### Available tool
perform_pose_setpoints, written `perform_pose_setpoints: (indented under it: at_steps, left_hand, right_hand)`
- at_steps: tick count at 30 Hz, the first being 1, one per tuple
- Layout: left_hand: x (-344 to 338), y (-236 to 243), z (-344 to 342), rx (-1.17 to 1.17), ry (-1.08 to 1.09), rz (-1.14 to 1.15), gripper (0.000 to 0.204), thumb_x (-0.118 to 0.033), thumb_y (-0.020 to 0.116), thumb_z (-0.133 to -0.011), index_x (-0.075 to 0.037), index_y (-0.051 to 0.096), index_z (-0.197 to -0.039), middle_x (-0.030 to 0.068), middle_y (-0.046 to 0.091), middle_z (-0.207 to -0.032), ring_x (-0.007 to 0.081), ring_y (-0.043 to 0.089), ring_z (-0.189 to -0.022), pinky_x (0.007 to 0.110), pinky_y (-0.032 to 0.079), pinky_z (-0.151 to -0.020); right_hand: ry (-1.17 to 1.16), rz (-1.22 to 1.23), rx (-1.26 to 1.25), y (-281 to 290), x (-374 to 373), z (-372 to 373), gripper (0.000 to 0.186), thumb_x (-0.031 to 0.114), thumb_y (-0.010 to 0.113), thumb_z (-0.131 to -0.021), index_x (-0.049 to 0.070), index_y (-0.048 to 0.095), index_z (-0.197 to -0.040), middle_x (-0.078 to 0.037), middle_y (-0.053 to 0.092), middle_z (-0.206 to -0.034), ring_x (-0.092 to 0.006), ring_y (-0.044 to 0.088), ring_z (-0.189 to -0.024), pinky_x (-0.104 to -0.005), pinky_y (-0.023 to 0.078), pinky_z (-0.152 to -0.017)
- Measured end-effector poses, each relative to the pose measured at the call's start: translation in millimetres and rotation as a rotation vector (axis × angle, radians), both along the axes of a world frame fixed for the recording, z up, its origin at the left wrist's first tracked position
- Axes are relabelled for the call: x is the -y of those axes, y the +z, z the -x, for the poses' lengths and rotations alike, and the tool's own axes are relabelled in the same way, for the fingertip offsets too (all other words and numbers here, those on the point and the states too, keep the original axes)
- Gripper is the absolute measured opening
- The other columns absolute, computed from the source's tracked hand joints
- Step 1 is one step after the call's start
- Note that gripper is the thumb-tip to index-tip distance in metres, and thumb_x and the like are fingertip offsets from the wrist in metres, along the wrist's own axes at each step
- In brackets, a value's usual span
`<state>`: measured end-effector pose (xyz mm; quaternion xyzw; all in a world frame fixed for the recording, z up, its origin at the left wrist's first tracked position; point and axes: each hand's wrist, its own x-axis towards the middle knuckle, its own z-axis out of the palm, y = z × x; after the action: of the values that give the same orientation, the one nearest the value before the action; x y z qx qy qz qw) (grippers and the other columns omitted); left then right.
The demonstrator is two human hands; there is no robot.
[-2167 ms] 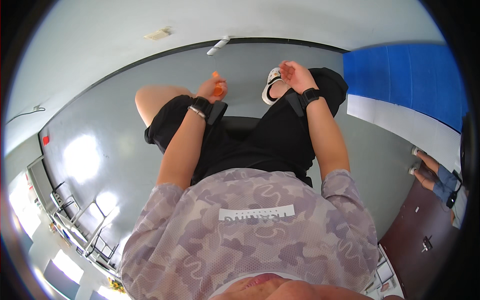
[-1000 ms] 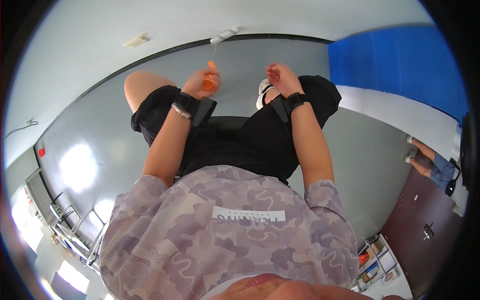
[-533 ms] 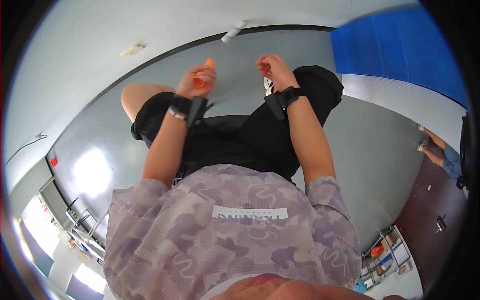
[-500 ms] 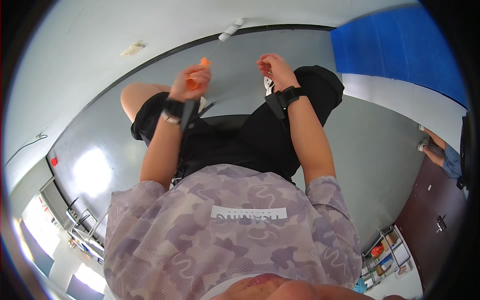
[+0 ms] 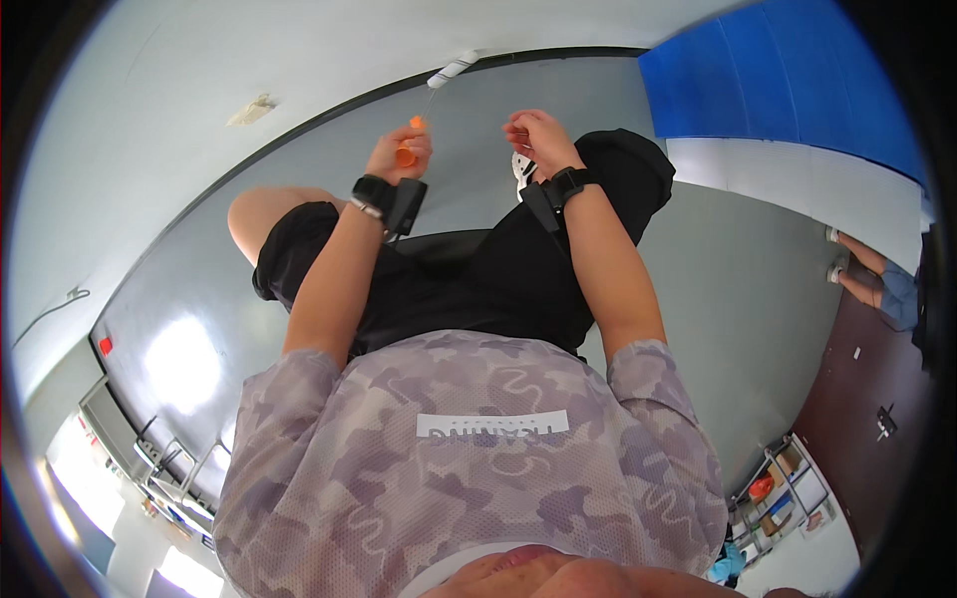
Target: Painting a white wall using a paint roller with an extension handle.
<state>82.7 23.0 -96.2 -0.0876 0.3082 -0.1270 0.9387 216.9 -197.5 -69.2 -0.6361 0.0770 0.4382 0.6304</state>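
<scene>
In front of me, my left hand [image 5: 402, 151] is wrapped round the orange handle of a paint roller [image 5: 454, 70]. Its thin metal rod runs forward to a white roller sleeve, which overlaps the dark skirting strip [image 5: 548, 54] at the foot of the wall. Whether the sleeve presses on the wall I cannot tell. My right hand [image 5: 539, 139] hovers over my right foot, its fingers loosely curled and apart, with nothing seen in them. A white shoe [image 5: 522, 171] shows beneath it. Each wrist carries a dark strapped device.
White wall [image 5: 329, 60] curves round the front and left, with a pale fixture [image 5: 251, 110] on it. Blue panels [image 5: 768, 80] stand at the right. Grey floor [image 5: 743, 289] spreads around me. Another person's legs [image 5: 859, 269] show at far right, near a brown door [image 5: 857, 419]. A shelf [image 5: 783, 498] stands behind.
My left hand has moved slightly right and forward with the roller, and the sleeve has shifted a little left and nearer. My right hand stays almost in place.
</scene>
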Motion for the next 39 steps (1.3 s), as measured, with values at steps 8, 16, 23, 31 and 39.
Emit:
perform_pose_setpoints:
  at_steps: [8,16,23,31,39]
  left_hand:
    - [-40,53,79,-0.081,0.016,-0.026,0.005,0.001,0.044,-0.083,-0.001,0.04,-0.084,0.002,0.041,-0.064,0.0073,0.042,-0.051,0.018,0.041,-0.046]
    - [-38,40,59,-0.183,0.151,-0.031,0.006,0.001,0.044,-0.084,0.001,0.037,-0.085,0.0027,0.04,-0.064,0.0093,0.044,-0.051,0.018,0.044,-0.046]
    - [-12,155,57,-0.006,0.114,0.034,0.022,-0.003,0.041,-0.086,0.007,0.033,-0.104,0.0038,0.039,-0.073,0.0087,0.045,-0.052,0.02,0.044,-0.046]
    - [-13,92,21,0.074,0.051,0.19,0.009,0.0,0.045,-0.084,0.001,0.037,-0.088,0.0021,0.039,-0.068,0.0076,0.042,-0.052,0.02,0.041,-0.047]
    - [12,20,2,-0.114,-0.62,-0.863,0.02,-0.012,0.055,-0.082,0.001,0.046,-0.094,0.0052,0.05,-0.068,0.0137,0.049,-0.052,0.024,0.043,-0.047]
  right_hand:
    - [-0.062,-0.016,-0.034,-5,21,-12,0.02,0.014,0.047,-0.083,0.004,0.053,-0.099,-0.007,0.061,-0.089,-0.0122,0.056,-0.077,-0.0247,0.046,-0.069]
    - [-0.048,-0.032,-0.039,-6,16,-13,0.02,0.015,0.048,-0.082,0.003,0.053,-0.098,-0.008,0.06,-0.09,-0.0136,0.056,-0.077,-0.0251,0.046,-0.069]
    - [-0.033,-0.032,-0.06,-8,10,-16,0.016,0.015,0.048,-0.084,0.007,0.055,-0.096,-0.005,0.06,-0.09,-0.0113,0.056,-0.079,-0.0246,0.046,-0.07]
    - [-0.022,-0.017,-0.017,-14,2,-15,0.018,0.016,0.051,-0.081,0.004,0.054,-0.094,-0.008,0.061,-0.086,-0.0131,0.057,-0.074,-0.0261,0.047,-0.064]
    - [-0.087,-0.059,-0.041,-38,6,-15,0.015,0.016,0.053,-0.08,0.004,0.053,-0.089,-0.007,0.061,-0.082,-0.0126,0.056,-0.066,-0.025,0.046,-0.057]
